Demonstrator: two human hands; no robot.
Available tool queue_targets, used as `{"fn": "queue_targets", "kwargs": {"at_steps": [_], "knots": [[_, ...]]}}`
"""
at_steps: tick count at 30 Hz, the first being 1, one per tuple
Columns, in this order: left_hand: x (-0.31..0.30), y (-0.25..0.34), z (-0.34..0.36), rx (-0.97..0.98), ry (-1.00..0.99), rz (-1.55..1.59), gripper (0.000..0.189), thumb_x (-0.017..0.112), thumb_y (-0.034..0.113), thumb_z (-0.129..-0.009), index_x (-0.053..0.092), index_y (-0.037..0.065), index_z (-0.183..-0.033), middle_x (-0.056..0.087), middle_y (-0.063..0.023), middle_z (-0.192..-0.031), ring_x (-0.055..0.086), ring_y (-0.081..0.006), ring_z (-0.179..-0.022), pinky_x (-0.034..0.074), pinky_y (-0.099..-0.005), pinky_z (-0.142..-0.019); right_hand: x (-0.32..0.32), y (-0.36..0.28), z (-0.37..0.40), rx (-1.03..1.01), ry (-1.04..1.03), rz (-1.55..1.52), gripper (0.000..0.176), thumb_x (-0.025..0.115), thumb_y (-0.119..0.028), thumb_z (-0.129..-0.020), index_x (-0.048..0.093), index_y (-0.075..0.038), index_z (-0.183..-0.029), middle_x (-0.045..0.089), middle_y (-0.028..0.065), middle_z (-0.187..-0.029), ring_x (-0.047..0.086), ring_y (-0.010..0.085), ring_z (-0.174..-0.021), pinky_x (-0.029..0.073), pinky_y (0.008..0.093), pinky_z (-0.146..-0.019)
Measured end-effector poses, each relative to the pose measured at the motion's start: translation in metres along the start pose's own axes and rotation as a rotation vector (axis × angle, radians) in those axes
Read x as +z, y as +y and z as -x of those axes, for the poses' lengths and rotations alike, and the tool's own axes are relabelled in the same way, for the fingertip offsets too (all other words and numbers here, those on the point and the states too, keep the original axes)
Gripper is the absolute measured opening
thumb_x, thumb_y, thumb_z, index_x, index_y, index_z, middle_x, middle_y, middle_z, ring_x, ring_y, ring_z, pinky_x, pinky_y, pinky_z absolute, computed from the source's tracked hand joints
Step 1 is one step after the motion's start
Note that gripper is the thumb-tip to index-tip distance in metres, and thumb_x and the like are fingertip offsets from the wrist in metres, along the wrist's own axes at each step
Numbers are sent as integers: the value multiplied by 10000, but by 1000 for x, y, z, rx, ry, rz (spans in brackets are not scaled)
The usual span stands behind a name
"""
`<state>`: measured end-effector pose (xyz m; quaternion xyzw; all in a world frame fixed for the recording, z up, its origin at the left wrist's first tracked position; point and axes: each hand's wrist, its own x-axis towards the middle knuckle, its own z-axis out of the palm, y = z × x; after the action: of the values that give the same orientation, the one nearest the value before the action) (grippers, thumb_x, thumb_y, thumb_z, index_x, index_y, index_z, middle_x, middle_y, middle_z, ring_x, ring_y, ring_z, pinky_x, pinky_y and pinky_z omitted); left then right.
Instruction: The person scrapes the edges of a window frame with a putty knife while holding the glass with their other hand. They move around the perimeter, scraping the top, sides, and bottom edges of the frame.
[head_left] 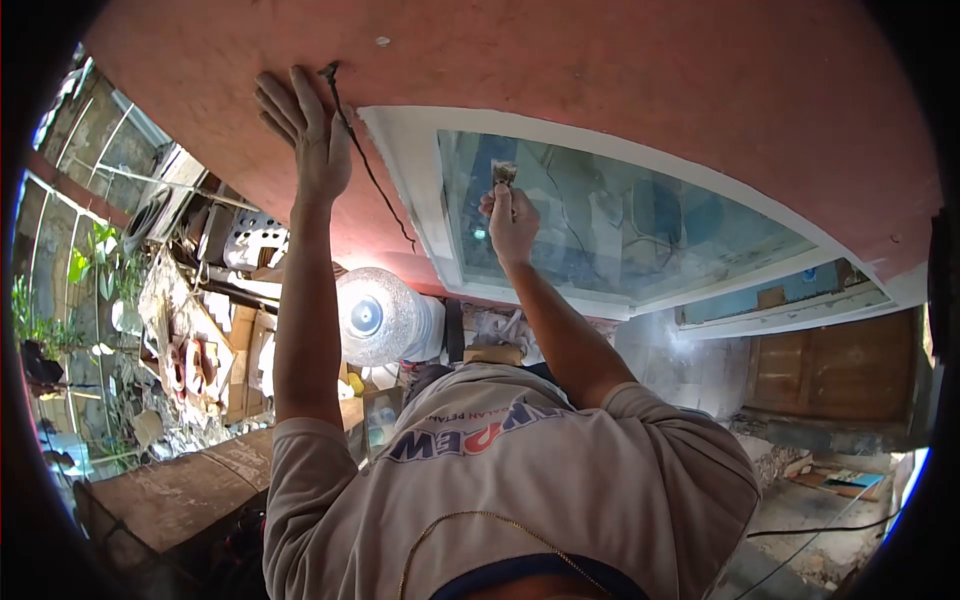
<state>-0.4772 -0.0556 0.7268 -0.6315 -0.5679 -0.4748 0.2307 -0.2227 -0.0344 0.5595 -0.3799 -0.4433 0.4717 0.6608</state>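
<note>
My left hand [318,140] lies flat against the reddish wall [400,60], its fingers stretched out and nothing in it. Just beside it a dark cord [368,165] hangs down the wall. My right hand [512,215] is closed on a small, flat, dirty-looking piece [503,172], held up in front of the window glass [600,215]. What the piece is cannot be made out. The white window frame [405,170] runs between my two hands.
A large clear water bottle [385,315] stands below, between my arms. A brown board [190,485] is at the lower left, with wooden pieces and plants beyond it. A wooden panel [835,370] is at the right.
</note>
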Motion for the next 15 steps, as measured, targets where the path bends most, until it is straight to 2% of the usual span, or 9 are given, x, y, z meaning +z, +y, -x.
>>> {"fn": "queue_targets", "kwargs": {"at_steps": [2, 4, 6, 8, 9, 10, 12, 14, 15], "knots": [[-2, -1, -1, 24, 1, 7, 781, 413, 345, -1059, -19, 51, -1640, -198, -295, -1664, -185, -482, -1538, -129, -609, -1200, -21, 58, 12, -37, -4, 132, 362, 608, -257, -1037, 660, -4, -783, 676, 52, -657, 641, 112, -585, 497, 314, -558], [0, -6, 2, -5, -14, 22, 784, 401, 369, -1061, -22, 57, -1643, -190, -288, -1669, -174, -479, -1542, -127, -603, -1204, -38, 94, 34, 112, -165, 316, 386, 601, -247, -1046, 640, 11, -762, 618, 22, -645, 599, 91, -607, 483, 282, -571], [1, -15, 1, 17, -18, 4, 817, 396, 419, -1041, -13, 42, -1640, -187, -300, -1665, -185, -497, -1533, -134, -619, -1196, -21, 94, 29, -92, -95, 390, 381, 605, -256, -1041, 656, 9, -772, 608, 32, -626, 599, 95, -598, 468, 293, -556], [5, -18, 2, -30, -1, -1, 808, 392, 414, -1049, -17, 51, -1643, -180, -291, -1670, -179, -481, -1541, -126, -603, -1205, 12, -8, 13, -56, -57, 351, 373, 629, -289, -1006, 640, -8, -762, 615, 135, -609, 635, 239, -545, 456, 371, -546], [5, -15, 1, -56, 2, 0, 804, 389, 423, -1054, -16, 58, -1645, -179, -288, -1672, -176, -474, -1544, -122, -598, -1208, 22, -23, 7, -39, 28, 187, 388, 631, -309, -1001, 630, -2, -764, 614, 164, -634, 641, 279, -561, 469, 403, -560], [5, -15, 2, -60, 6, 3, 800, 390, 422, -1056, -15, 64, -1646, -179, -287, -1672, -173, -467, -1546, -117, -595, -1211, 10, -13, 5, -46, 63, 189, 388, 631, -309, -1001, 630, -2, -764, 614, 164, -634, 641, 279, -561, 469, 403, -560], [6, -15, 0, -81, 24, -8, 794, 374, 454, -1068, -16, 81, -1650, -183, -276, -1674, -156, -455, -1554, -101, -585, -1218, -21, 37, 10, -77, 86, 471, 408, 635, -324, -1005, 622, -3, -753, 619, 131, -629, 636, 232, -553, 472, 382, -553], [6, -17, 0, -74, 38, -4, 803, 347, 507, -1074, -23, 89, -1651, -178, -265, -1679, -138, -455, -1557, -94, -585, -1218, -77, 85, 30, -14, 185, 374, 445, 622, -350, -1023, 616, -18, -727, 586, 71, -590, 607, 134, -546, 447, 343, -527], [7, -18, 0, -66, 48, -31, 797, 312, 540, -1081, -27, 99, -1652, -176, -252, -1683, -125, -446, -1561, -87, -581, -1223, -101, 71, 33, 86, 240, 318, 462, 608, -361, -1034, 603, -38, -704, 557, 40, -571, 580, 112, -534, 425, 330, -514]]}}
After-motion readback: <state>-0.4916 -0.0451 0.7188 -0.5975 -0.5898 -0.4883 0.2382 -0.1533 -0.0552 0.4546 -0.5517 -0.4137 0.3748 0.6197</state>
